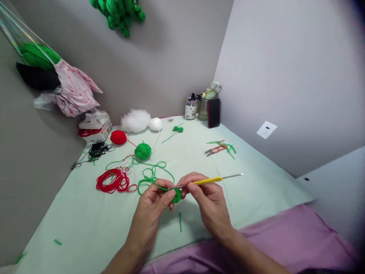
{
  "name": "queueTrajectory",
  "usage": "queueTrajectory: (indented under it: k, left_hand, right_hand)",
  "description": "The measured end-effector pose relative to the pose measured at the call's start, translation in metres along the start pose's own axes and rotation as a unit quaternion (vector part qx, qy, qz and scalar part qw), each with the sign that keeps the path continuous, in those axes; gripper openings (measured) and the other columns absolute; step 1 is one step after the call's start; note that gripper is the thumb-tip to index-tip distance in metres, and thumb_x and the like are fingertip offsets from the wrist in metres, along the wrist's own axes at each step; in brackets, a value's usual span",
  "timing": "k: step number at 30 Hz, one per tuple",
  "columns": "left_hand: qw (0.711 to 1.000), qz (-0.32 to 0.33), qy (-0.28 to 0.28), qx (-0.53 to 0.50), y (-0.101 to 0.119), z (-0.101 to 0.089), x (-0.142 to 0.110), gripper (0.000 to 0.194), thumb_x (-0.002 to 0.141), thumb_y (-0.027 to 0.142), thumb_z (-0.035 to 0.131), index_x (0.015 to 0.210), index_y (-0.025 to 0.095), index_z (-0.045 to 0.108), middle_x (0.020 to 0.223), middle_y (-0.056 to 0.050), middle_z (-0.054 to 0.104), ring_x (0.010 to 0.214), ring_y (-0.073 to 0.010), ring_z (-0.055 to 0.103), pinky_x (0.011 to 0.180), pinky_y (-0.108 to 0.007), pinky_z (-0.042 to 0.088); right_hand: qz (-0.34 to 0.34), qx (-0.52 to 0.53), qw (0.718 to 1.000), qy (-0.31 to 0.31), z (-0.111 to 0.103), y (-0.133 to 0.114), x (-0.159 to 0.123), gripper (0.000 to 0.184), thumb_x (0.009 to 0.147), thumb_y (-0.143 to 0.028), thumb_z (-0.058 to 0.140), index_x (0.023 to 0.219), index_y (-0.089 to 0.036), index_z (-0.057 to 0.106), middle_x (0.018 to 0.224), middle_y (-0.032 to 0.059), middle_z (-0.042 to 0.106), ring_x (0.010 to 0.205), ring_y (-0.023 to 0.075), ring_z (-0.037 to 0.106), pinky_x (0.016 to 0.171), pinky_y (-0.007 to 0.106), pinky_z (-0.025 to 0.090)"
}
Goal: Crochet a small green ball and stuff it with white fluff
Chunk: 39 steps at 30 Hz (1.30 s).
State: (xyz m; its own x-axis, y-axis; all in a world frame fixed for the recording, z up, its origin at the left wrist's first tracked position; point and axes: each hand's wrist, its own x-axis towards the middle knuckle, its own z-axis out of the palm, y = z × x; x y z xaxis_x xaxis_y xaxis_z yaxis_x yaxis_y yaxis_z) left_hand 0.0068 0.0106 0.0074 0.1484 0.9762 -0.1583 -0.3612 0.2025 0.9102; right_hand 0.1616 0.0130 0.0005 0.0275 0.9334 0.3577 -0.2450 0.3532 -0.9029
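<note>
Between the thumb and fingers of my left hand (155,201) is a small green crochet piece (177,195), partly covered by the fingertips. Green yarn runs over the left index finger and back to loose loops (151,176) on the table. My right hand (209,199) pinches a crochet hook (208,180) by its yellow handle. One metal end points left and meets the top of the green piece; the other sticks out to the right. Whether a loop sits on the hook is too small to tell. A green yarn ball (143,151) lies beyond the hands.
Behind on the left are a coil of red yarn (112,180), a red ball (118,137), a white ball (155,124), white stuffing (135,120) and tangled black yarn (97,150). Orange thread snips (216,150) lie right. A phone (213,113) leans near a bottle (203,108).
</note>
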Motion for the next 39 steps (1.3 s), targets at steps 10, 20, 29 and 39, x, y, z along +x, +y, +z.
queueTrajectory:
  k: [10,20,29,39]
  left_hand:
    - [1.0,0.002,0.014,-0.022,0.009,0.007,-0.006,0.03,0.075,0.042,0.088,0.087,0.019,0.073,0.074,0.001,0.065,0.065,-0.0121,0.053,0.064,-0.023,0.048]
    - [0.999,0.009,0.031,-0.008,0.004,0.004,-0.006,0.028,0.074,0.04,0.089,0.085,0.019,0.074,0.075,0.001,0.06,0.068,-0.0122,0.053,0.063,-0.022,0.047]
    - [1.0,0.005,0.029,-0.008,0.006,0.004,-0.007,0.027,0.078,0.041,0.086,0.084,0.019,0.073,0.074,0.001,0.061,0.065,-0.0115,0.054,0.064,-0.023,0.047]
    - [1.0,0.007,0.026,-0.009,0.005,0.004,-0.007,0.025,0.079,0.04,0.085,0.084,0.019,0.072,0.074,0.001,0.061,0.066,-0.0117,0.053,0.063,-0.023,0.046]
  right_hand:
    - [0.044,0.057,0.997,0.01,0.002,0.001,0.001,0.02,0.099,-0.039,0.067,0.094,-0.023,0.079,0.079,0.0007,0.072,0.072,0.0123,0.07,0.072,0.024,0.057]
    - [-0.05,-0.024,0.998,0.025,-0.002,-0.008,-0.002,0.019,0.104,-0.03,0.06,0.097,-0.025,0.077,0.089,0.0011,0.071,0.078,0.0141,0.071,0.074,0.028,0.058]
    - [-0.042,-0.038,0.998,0.006,-0.002,-0.01,-0.004,0.021,0.105,-0.03,0.058,0.095,-0.023,0.075,0.086,0.002,0.071,0.078,0.0147,0.071,0.074,0.027,0.058]
    - [-0.032,-0.048,0.998,0.002,-0.001,-0.01,-0.005,0.021,0.104,-0.03,0.058,0.095,-0.023,0.075,0.086,0.0014,0.071,0.078,0.0146,0.07,0.074,0.027,0.057]
